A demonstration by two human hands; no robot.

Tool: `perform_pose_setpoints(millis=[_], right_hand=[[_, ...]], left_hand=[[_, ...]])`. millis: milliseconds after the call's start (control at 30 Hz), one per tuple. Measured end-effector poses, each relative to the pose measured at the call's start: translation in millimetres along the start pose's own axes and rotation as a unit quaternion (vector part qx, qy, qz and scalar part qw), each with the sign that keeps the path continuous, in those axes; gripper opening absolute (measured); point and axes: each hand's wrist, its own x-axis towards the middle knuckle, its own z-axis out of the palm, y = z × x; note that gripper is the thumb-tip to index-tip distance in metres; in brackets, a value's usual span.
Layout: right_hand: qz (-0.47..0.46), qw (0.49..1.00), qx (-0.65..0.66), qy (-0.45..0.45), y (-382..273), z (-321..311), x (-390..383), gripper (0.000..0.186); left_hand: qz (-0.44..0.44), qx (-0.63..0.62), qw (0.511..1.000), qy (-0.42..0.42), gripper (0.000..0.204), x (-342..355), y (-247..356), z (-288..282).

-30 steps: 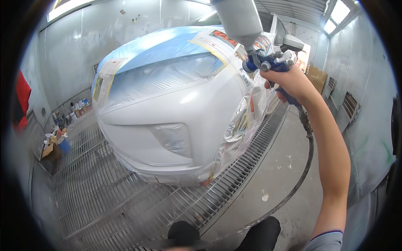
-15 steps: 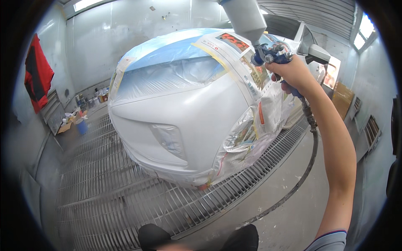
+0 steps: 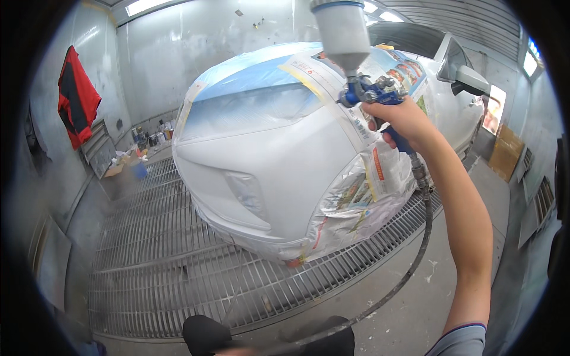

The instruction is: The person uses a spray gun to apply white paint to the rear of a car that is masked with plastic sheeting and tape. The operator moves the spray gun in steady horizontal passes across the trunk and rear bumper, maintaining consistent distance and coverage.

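Note:
My right hand (image 3: 399,121) is wrapped around the grip of a blue spray gun (image 3: 371,92), its fingers curled at the trigger. A whitish paint cup (image 3: 344,35) stands upright on top of the gun. From the grip's lower end a dark air hose (image 3: 420,255) curves down toward the lower edge. The gun is held near the corner of a white car bumper (image 3: 255,154), seen apart from the surface. Plastic film and printed masking paper (image 3: 380,172) cover parts of the car. At the lower edge a sliver of skin shows, maybe my left hand; its fingers are hidden.
Metal floor grating (image 3: 148,255) lies under and around the car. A red and black garment (image 3: 80,98) hangs on the left wall. Cans (image 3: 155,136) and a cardboard box stand at the far left. The car's side mirror (image 3: 472,80) juts out on the right.
The spray gun and my right hand have shifted slightly left and down in the view. The view itself has turned a little, so the car sits further right. The hose now reaches lower left.

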Motion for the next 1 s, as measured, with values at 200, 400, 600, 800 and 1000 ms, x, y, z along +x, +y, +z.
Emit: perform_pose_setpoints(millis=[200,400,600,800,1000], right_hand=[[0.016,0.989,0.122,0.080,17.7,-26.2,-17.1,0.025],[0.049,0.976,0.202,0.071,58.8,-39.3,-26.4,0.033],[0.110,0.962,0.220,0.119,138.1,-46.7,-58.6,0.029],[0.180,0.945,0.215,0.168,215.5,-65.4,-99.8,0.025],[0.153,0.962,0.138,0.180,172.8,-45.8,-110.9,0.022]], left_hand=[[-0.040,-0.071,0.996,0.037,0.033,-23.0,-19.3,-15.3],[-0.017,-0.057,0.996,0.073,0.032,-41.1,-21.0,-25.1],[0.157,0.102,0.980,0.066,0.030,-47.2,-29.2,-20.7],[0.070,0.052,0.993,0.073,0.032,-36.2,-54.1,-34.7],[0.122,0.255,0.956,0.084,0.030,-42.4,33.8,14.2]])
